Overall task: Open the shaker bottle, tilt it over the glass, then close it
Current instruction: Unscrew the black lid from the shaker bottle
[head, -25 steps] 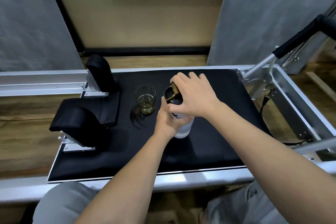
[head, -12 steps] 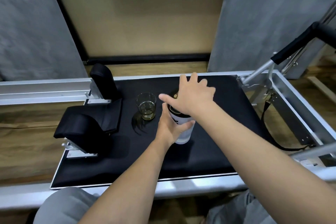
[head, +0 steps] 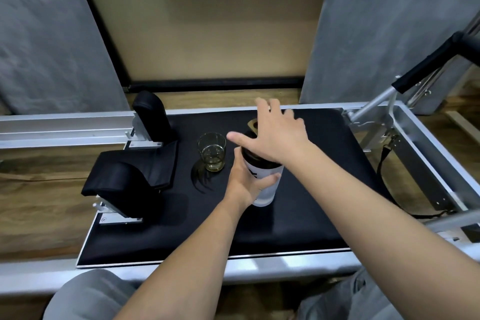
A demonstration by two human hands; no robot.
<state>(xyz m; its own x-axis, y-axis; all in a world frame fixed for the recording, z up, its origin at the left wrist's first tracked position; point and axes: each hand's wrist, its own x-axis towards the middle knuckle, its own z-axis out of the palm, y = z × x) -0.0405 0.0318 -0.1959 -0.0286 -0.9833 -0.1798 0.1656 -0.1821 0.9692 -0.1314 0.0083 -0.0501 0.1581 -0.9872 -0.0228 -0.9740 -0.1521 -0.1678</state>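
A shaker bottle stood upright at the centre of a black padded bench, just beside a glass at its 9 o'clock. The bottle was frosted white with a dark lid. The left hand wrapped its grip around the body; the right hand lay open, fingers spread, flat on the lid. It looked light, rigid plastic, possibly slippery; holding mid-body seemed steadiest.

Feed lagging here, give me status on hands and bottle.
Left hand gripping shaker bottle upright. Right hand flat over lid, fingers spread. Glass beside, apart.
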